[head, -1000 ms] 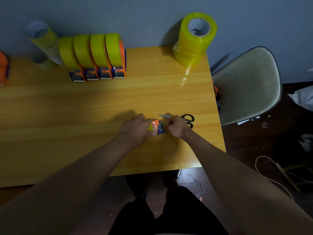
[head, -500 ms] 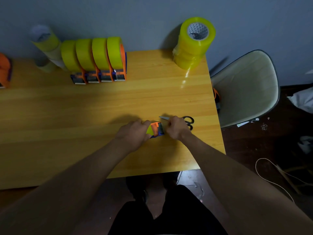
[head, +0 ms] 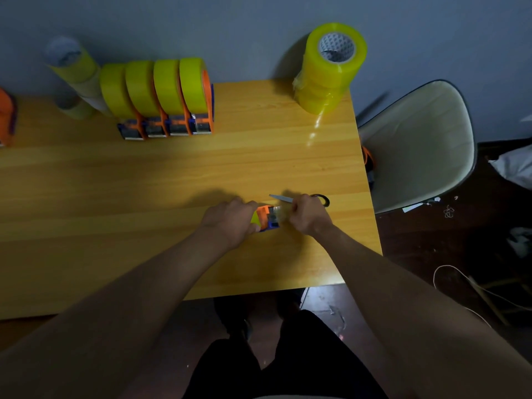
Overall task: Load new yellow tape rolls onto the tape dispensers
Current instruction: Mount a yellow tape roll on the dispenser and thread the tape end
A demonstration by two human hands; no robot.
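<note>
An orange and blue tape dispenser (head: 268, 218) with a yellow roll lies on the wooden table (head: 172, 180) near its front right. My left hand (head: 230, 221) grips its roll end from the left and hides most of the roll. My right hand (head: 309, 214) pinches the clear tape end at the dispenser's mouth. Several loaded dispensers (head: 161, 99) stand in a row at the back. A stack of new yellow rolls (head: 331, 70) stands at the back right corner.
Black-handled scissors (head: 322, 199) lie just behind my right hand. A leaning tube of rolls (head: 74, 73) stands at the back left, and an orange object (head: 7, 119) sits at the left edge. A white chair (head: 417, 145) stands right of the table.
My hands stay on the dispenser. The right hand has drawn slightly away to the right with the tape end, and more of the dispenser's mouth shows.
</note>
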